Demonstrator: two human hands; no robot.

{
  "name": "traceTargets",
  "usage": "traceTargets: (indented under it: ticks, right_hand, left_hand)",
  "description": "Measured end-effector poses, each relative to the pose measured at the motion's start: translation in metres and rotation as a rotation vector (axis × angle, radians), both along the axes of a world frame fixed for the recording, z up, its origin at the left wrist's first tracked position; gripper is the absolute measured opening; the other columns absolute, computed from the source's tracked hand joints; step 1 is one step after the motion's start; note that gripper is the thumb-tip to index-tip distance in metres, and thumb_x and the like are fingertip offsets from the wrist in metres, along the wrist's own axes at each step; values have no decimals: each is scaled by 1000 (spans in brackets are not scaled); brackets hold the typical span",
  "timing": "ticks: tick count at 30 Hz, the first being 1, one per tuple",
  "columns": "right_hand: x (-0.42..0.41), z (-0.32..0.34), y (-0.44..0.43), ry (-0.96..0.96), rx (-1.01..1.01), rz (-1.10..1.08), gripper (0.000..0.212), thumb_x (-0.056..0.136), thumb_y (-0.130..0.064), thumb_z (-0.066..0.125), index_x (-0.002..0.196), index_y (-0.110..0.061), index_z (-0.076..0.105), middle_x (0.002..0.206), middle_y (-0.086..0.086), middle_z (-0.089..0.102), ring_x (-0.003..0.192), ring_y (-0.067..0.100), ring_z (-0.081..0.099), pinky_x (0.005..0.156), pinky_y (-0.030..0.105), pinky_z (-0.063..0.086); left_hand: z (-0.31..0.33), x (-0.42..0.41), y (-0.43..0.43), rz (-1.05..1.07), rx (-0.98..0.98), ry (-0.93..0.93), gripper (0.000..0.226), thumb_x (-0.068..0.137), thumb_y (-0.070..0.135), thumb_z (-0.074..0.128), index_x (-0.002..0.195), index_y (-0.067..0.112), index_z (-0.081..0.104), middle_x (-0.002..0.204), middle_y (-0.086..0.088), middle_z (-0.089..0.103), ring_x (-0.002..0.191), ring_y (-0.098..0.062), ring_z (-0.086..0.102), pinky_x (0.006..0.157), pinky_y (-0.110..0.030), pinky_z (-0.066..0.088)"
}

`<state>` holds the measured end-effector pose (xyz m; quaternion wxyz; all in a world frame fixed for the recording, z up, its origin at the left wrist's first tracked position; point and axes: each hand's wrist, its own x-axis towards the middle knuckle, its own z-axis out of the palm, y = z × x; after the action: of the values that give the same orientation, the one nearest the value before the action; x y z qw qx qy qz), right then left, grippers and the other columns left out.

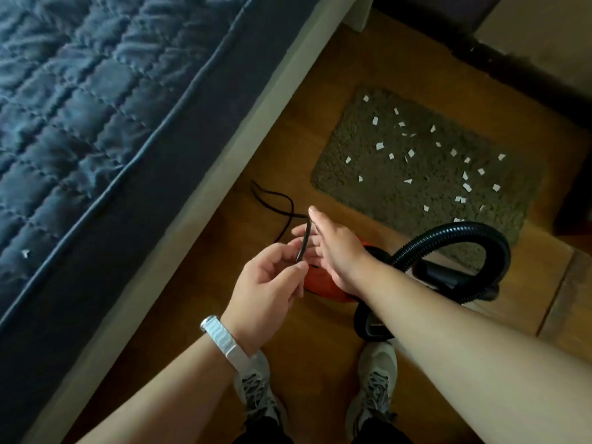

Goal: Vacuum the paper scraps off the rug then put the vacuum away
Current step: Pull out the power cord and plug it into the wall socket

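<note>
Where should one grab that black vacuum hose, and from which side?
Probably the smooth rigid tube at the hose's end, lying low beside the red vacuum body. The ribbed hose loops around it and would likely flex, so come from the rug side, wrapping the right hand across the tube.

Looking down at a wooden floor [320, 341], left hand [266, 283] pinching a black power cord [302, 241], right hand [336, 248] with straight fingers beside the cord, red vacuum [323, 288] beneath the hands, black ribbed hose [464, 238] arching, white paper scraps [379, 145] scattered over a grey-green rug [400, 193], quilted blue bed [80, 107] at left.
</note>
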<state>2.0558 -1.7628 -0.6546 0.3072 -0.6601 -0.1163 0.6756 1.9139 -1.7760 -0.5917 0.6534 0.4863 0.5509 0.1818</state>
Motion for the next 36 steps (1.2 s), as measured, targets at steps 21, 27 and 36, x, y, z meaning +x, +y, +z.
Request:
traceTargets:
  ticks: [21,27,36]
  right_hand:
    - [4,263,-31,37,486,129,43,102,-22,45,59,-26,43,52,-6,33,48,13,26,49,34,19]
    - [20,264,-59,-53,565,226,38,91,-24,51,58,-25,33,51,-9,28,46,9,22,44,25,19]
    - [33,254,-52,-97,413,121,24,94,-31,54,99,-11,67,85,4,71,79,16,65,79,35,52]
  left_hand:
    - [167,22,103,457,-520,-319,56,97,53,46,129,8,35,119,-21,66,102,-30,69,82,-39,59]
    - [179,65,125,491,-541,-320,24,101,23,48,113,3,47,72,-4,54,51,-8,54,45,-18,48]
    - [226,65,65,92,-105,-324,20,104,12,38,98,5,56,62,-5,43,48,-16,35,46,-24,31]
